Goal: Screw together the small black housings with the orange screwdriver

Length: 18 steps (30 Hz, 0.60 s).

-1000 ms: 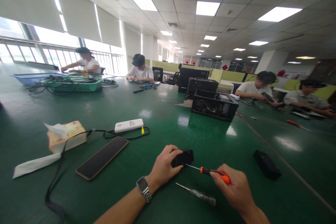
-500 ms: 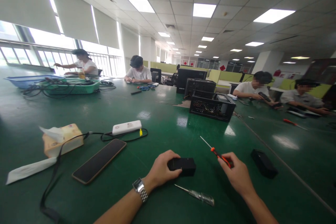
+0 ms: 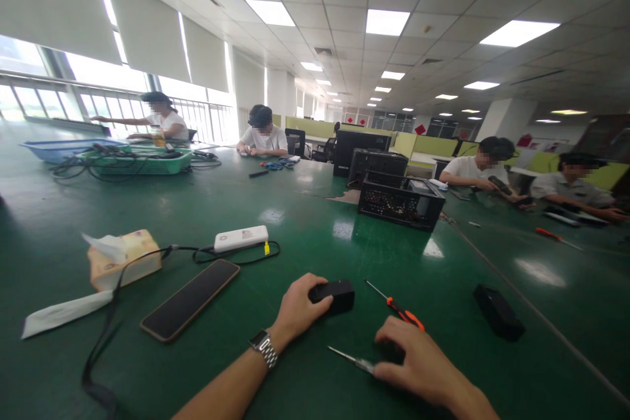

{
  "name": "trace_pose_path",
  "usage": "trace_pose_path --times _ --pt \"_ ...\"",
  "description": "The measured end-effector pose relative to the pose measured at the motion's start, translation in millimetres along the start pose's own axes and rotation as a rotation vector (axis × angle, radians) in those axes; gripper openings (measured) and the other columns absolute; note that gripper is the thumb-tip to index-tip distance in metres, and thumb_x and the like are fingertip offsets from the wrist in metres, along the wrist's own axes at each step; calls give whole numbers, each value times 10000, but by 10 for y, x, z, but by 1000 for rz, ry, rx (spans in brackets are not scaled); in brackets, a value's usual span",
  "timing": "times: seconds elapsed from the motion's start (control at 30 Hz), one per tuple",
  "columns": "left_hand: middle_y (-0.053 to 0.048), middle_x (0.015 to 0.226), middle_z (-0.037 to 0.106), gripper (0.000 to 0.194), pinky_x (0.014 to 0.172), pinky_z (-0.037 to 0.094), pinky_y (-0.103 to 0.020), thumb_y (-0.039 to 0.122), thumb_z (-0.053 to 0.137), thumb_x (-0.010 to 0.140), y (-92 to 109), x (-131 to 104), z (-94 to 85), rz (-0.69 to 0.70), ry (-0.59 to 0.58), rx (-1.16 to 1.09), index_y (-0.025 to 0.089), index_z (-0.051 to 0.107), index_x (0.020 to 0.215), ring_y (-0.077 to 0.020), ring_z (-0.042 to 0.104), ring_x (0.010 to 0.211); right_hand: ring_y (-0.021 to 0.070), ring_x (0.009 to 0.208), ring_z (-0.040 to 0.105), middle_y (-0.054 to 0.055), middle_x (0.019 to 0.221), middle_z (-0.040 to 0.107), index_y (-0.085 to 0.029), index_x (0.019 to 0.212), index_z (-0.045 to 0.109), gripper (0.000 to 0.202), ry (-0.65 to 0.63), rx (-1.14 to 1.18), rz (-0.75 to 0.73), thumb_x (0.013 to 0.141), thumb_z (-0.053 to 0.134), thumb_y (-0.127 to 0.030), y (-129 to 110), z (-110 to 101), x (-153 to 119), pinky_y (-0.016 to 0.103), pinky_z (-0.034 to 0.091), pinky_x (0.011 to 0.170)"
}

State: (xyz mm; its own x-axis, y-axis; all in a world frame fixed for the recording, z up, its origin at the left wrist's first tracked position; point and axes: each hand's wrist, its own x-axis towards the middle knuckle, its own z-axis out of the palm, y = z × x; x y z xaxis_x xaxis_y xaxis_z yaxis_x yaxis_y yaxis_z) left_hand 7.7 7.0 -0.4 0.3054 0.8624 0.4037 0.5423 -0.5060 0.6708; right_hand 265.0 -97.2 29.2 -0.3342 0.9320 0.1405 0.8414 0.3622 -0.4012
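Note:
My left hand point(image 3: 301, 307), with a metal-banded watch on its wrist, is closed round the left end of a small black box point(image 3: 339, 296). To its right my right hand point(image 3: 418, 361) is spread, thumb and fingers apart. Its thumb is at the handle of a clear-handled screwdriver point(image 3: 361, 363), whose rear part the hand hides. Just beyond the fingers an orange-and-black screwdriver point(image 3: 404, 315) lies on the green table point(image 3: 295, 243), its tip pointing away to the left.
A second black box point(image 3: 499, 312) lies at the right. On the left are a phone point(image 3: 191, 300), a white power bank point(image 3: 241, 238) with a cable and a tissue pack point(image 3: 125, 262). Farther back stand computer cases point(image 3: 401, 200) and cable baskets point(image 3: 142, 163). Several people sit around.
My right hand has let go of the orange-and-black screwdriver, opened and moved nearer and left to the clear-handled one. My left hand and the black box have shifted slightly left and away.

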Motion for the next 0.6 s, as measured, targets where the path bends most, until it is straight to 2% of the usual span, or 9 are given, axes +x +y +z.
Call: trace_pose_path --times 0.03,0.1,0.2,0.33,0.43,0.6 --pt "-41 941 680 248 777 482 -315 304 653 778 -11 6 1 -5 8 -3 200 684 1000 -214 629 856 165 763 603 -2 907 632 -258 869 632 154 -60 12 -20 765 688 -356 -68 4 -10 253 449 652" --pt "-42 946 687 242 786 483 -315 295 653 781 -20 13 4 -9 17 -12 199 687 1000 -214 634 865 161 757 598 -8 865 635 -249 836 616 68 -89 28 -14 801 639 -302 -147 20 -12 249 432 653" --pt "-42 947 695 227 793 488 -315 285 647 786 -12 17 2 -8 23 -32 201 691 993 -216 640 872 153 716 589 -12 771 632 -231 846 594 151 -19 120 50 907 500 -333 -130 34 13 247 414 642" --pt "-46 955 696 229 791 494 -322 290 652 783 12 11 -12 -5 9 -54 202 691 990 -224 640 877 138 631 550 -15 697 604 -211 821 589 279 108 201 146 941 430 -406 -24 24 32 241 387 602" --pt "-51 950 690 236 795 489 -326 288 655 779 27 2 -13 -6 -5 -55 194 689 993 -223 631 873 133 613 537 -11 688 609 -202 794 596 295 110 203 207 931 445 -415 -3 17 32 234 370 581" --pt "-53 956 672 256 788 482 -326 299 660 776 73 -18 -20 2 -29 -56 192 679 1008 -221 616 871 128 610 529 -15 674 602 -202 786 607 295 87 189 219 924 452 -412 -42 15 46 227 358 578"
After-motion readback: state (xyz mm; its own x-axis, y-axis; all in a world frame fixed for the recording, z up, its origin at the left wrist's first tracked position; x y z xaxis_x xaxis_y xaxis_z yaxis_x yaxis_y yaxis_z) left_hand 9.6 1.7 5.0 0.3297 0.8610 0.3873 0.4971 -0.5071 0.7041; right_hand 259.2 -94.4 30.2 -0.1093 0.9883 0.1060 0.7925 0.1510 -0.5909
